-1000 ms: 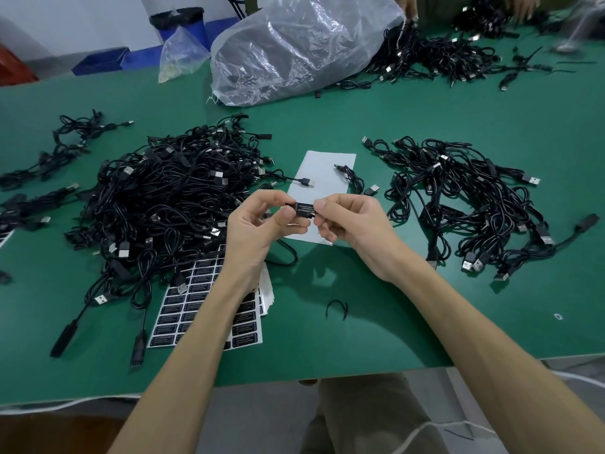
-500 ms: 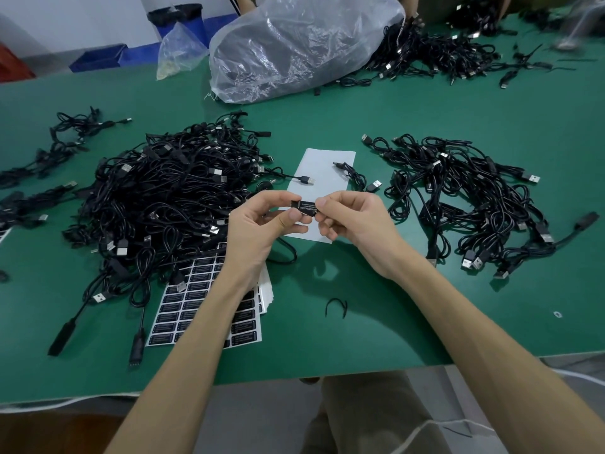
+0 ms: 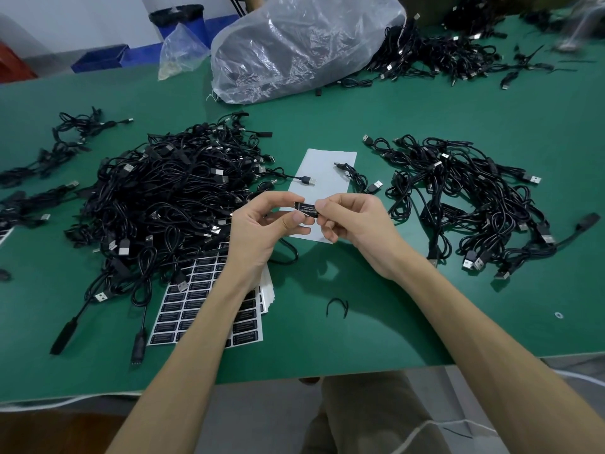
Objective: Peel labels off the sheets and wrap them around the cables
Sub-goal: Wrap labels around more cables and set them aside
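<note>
Hands meet above the green worktop (image 3: 393, 290), both pinched on a black label (image 3: 307, 209). Left hand (image 3: 262, 231) grips one end between thumb and fingers; right hand (image 3: 357, 224) nips the other, forearms angled inward between cable piles (image 3: 170, 191).

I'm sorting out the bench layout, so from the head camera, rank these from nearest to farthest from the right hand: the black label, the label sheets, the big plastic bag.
1. Black label: pinched at the right hand's fingertips.
2. Label sheets: on the table, near left.
3. Big plastic bag: far side of the table.
</note>
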Motion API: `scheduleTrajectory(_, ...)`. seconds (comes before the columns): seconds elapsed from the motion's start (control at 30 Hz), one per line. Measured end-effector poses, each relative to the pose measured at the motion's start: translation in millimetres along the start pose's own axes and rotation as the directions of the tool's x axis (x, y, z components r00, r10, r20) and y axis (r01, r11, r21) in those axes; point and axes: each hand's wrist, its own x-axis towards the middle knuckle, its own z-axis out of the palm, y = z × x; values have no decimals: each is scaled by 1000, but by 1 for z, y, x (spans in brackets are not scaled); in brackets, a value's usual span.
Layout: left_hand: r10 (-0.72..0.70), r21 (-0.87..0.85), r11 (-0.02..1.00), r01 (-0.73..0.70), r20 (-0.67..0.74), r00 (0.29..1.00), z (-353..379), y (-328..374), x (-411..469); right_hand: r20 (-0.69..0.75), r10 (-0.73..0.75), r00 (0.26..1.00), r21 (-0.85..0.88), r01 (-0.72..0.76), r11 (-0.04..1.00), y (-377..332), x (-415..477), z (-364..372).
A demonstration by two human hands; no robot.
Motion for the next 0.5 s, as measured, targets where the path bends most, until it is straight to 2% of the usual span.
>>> scheduleTrajectory(0.5, 2, 32, 999, -2, 1, 1000, 0, 0, -1, -14, 30, 999, -30, -30, 999, 2, 2, 0)
